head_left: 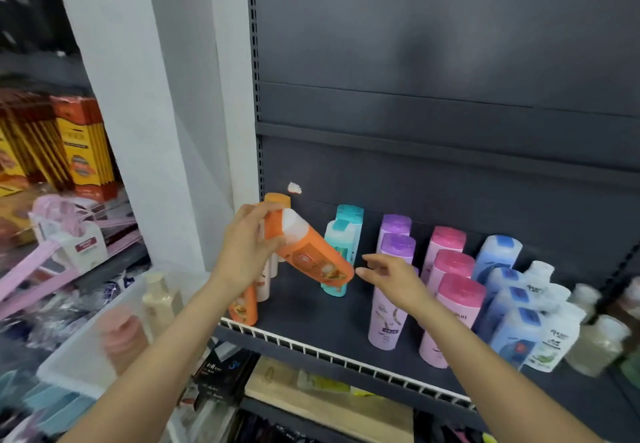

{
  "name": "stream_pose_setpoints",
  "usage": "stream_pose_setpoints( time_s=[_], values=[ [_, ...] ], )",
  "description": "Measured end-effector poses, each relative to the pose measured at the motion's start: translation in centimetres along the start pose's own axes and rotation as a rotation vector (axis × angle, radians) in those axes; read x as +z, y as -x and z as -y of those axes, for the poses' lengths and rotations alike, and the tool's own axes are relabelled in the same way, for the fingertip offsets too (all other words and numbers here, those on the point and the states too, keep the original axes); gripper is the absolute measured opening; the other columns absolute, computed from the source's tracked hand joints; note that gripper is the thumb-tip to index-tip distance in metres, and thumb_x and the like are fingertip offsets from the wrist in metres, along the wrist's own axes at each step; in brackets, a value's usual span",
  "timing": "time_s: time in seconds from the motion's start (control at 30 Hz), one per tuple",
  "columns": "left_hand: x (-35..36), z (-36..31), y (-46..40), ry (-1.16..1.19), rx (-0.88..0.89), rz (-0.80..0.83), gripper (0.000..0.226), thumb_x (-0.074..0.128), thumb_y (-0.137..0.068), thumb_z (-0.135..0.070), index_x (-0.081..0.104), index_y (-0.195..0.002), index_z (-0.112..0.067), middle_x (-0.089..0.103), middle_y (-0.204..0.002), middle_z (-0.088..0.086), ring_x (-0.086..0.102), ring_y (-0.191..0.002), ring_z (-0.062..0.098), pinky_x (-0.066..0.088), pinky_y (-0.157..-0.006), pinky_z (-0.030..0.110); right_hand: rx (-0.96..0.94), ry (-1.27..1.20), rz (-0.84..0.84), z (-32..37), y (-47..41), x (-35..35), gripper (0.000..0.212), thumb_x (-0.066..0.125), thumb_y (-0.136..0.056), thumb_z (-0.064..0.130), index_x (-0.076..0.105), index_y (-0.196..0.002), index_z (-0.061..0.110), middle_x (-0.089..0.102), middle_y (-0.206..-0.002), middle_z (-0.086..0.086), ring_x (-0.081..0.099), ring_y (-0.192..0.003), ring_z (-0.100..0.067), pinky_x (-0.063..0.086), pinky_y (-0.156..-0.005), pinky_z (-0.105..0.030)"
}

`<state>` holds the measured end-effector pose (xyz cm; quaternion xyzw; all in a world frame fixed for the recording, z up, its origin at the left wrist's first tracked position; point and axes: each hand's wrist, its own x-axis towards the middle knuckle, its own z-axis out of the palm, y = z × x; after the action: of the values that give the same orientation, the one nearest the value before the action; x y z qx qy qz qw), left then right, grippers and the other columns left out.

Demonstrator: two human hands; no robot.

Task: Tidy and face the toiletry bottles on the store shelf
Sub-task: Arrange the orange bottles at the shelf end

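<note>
My left hand (247, 245) grips the cap end of an orange bottle (313, 255), which is tilted with its base pointing down and to the right over the dark shelf (304, 307). My right hand (391, 274) hovers open just right of the bottle's base, holding nothing. More orange bottles (244, 307) stand at the shelf's left end, partly hidden behind my left wrist. To the right stand rows of teal bottles (341, 252), purple bottles (396, 234), pink bottles (457, 300) and blue bottles (509, 331).
White and clear bottles (554, 335) fill the shelf's right end. A white wire rail (332, 352) edges the shelf front. A clear plastic bin (114, 331) with beige and pink bottles sits lower left. A white pillar (149, 113) rises left of the shelving.
</note>
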<state>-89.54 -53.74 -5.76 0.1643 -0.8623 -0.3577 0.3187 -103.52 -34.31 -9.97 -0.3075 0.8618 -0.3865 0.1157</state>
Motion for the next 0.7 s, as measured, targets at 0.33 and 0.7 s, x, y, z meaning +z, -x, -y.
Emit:
stream_pose_setpoints(
  time_s=[0.33,0.7],
  values=[
    [-4.5,-2.2,2.1,0.386,-0.026,-0.030,0.041,0.070,-0.081,-0.010,0.060,-0.113,-0.032,0.059,-0.111,0.000,0.061,-0.101,0.028,0.057,-0.078,0.042,0.305,-1.228,0.057,2.0,4.0,0.3,0.041,0.054,-0.089,0.043,0.058,-0.113,0.011,0.064,-0.111,-0.017,0.069,-0.096,-0.024,0.057,-0.077,-0.026],
    [-4.3,-4.5,3.3,0.537,-0.104,-0.039,0.048,0.068,-0.085,-0.022,0.054,-0.129,-0.032,0.061,-0.119,0.002,0.059,-0.110,0.019,0.053,-0.091,0.036,0.153,-1.427,-0.184,2.8,6.6,-0.8,0.022,0.060,-0.085,0.023,0.059,-0.102,0.008,0.064,-0.108,-0.015,0.063,-0.101,-0.022,0.057,-0.074,-0.020]
  ],
)
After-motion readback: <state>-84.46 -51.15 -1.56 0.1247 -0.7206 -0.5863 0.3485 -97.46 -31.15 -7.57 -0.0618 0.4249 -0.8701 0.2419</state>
